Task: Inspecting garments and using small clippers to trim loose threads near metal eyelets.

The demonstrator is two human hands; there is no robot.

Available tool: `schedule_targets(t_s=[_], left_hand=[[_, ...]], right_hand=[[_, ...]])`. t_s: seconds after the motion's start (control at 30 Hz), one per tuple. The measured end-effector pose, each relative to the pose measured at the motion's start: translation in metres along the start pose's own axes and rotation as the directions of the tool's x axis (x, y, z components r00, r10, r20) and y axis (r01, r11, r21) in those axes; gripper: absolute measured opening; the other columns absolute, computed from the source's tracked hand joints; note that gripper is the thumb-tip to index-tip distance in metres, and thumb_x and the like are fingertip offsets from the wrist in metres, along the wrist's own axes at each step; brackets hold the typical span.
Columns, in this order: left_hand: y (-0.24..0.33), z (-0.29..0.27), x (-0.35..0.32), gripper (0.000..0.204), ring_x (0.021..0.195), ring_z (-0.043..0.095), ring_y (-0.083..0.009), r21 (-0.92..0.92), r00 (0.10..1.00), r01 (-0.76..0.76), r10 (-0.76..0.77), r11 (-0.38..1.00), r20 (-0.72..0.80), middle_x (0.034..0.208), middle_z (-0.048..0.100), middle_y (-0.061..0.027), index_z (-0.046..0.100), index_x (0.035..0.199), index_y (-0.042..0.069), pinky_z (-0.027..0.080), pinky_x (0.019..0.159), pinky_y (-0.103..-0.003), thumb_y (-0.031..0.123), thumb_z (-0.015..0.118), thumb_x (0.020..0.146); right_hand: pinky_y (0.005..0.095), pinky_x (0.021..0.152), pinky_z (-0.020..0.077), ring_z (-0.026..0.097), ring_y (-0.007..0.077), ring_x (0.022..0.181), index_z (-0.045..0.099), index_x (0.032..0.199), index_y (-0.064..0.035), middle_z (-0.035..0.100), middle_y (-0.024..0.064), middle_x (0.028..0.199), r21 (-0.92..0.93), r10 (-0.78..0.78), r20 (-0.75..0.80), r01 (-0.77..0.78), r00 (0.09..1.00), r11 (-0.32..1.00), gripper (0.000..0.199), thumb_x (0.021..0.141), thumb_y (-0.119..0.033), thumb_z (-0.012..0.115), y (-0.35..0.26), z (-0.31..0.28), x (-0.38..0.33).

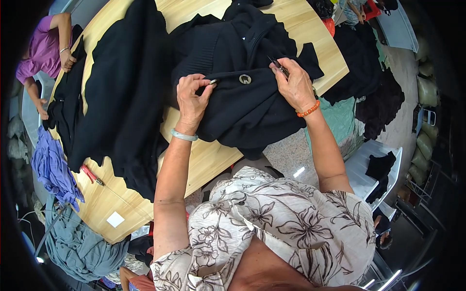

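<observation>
A black knit cardigan [242,111] lies over the table edge before me, its ribbed part and front band facing up. My left hand [191,99] is closed, thumb and fingertips pinching a button [213,82] at the band's edge. Farther right along the same band sits a large greyish button [244,79]. My right hand [295,85] grips small dark thread snips [279,67], their pointed end aimed up and left. Its fingers also rest against the cardigan, and part of the snips is hidden by them.
The pale wooden table [194,165] carries a black garment pile [116,92] on the left, a red-handled tool [91,175] and a white paper square [115,219]. Purple cloth [53,165] hangs off its left edge. A person in purple [41,53] handles black fabric there. A white bin [383,165] stands right.
</observation>
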State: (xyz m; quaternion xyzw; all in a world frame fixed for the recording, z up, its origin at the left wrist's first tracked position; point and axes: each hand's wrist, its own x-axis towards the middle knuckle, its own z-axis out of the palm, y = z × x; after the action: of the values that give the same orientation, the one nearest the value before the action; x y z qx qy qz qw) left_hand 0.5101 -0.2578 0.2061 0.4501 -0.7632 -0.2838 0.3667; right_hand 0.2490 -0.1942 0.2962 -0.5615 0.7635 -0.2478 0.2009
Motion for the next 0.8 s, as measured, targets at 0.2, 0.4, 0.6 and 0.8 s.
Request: schedule_targets(t_s=[0.2, 0.4, 0.6, 0.8], left_hand=[[0.010, 0.001, -0.010, 0.010, 0.093, 0.061, -0.0235, -0.002, 0.995, -0.025, 0.025, 1.000, -0.093, 0.102, 0.070, -0.0047, 0.074, 0.089, 0.007, 0.044, 0.082, -0.036, 0.007, 0.076, 0.079], [0.026, -0.002, -0.002, 0.014, 0.094, 0.057, -0.0233, 0.274, 0.959, 0.007, 0.071, 0.962, -0.274, 0.101, 0.066, -0.0018, 0.074, 0.091, 0.010, 0.042, 0.084, -0.036, 0.008, 0.077, 0.077], [0.022, -0.004, 0.002, 0.012, 0.087, 0.056, -0.0247, 0.294, 0.958, 0.028, 0.058, 0.955, -0.282, 0.092, 0.063, -0.0062, 0.067, 0.085, 0.007, 0.043, 0.080, -0.037, 0.003, 0.074, 0.077], [0.032, -0.004, -0.005, 0.011, 0.084, 0.058, -0.0268, 0.058, 0.970, 0.041, -0.026, 0.997, -0.242, 0.088, 0.063, -0.0096, 0.059, 0.085, 0.003, 0.047, 0.076, -0.035, -0.005, 0.066, 0.082]], right_hand=[[0.0372, 0.074, 0.0514, 0.067, 0.0311, 0.082, 0.064, 0.102, -0.0007, 0.064, 0.0160, 0.093, -0.034, -0.051, -0.027, 0.050, 0.998, 0.998, 0.015, 0.091, -0.010, 0.061, 0.000, 0.000, -0.001], [0.0359, 0.071, 0.0529, 0.065, 0.0281, 0.082, 0.063, 0.112, -0.0029, 0.059, 0.0123, 0.105, -0.092, -0.172, -0.224, 0.155, 0.959, 0.984, 0.030, 0.088, -0.019, 0.072, -0.024, -0.007, -0.014], [0.0351, 0.058, 0.0517, 0.065, 0.0260, 0.069, 0.063, 0.110, -0.0072, 0.059, 0.0094, 0.089, 0.018, -0.306, -0.040, 0.306, 0.951, 0.952, 0.028, 0.088, -0.023, 0.070, -0.070, -0.006, -0.031], [0.0362, 0.062, 0.0521, 0.065, 0.0273, 0.073, 0.060, 0.108, -0.0045, 0.056, 0.0104, 0.087, -0.136, -0.441, 0.148, 0.459, 0.885, 0.878, 0.028, 0.087, -0.020, 0.070, -0.098, 0.024, -0.033]])
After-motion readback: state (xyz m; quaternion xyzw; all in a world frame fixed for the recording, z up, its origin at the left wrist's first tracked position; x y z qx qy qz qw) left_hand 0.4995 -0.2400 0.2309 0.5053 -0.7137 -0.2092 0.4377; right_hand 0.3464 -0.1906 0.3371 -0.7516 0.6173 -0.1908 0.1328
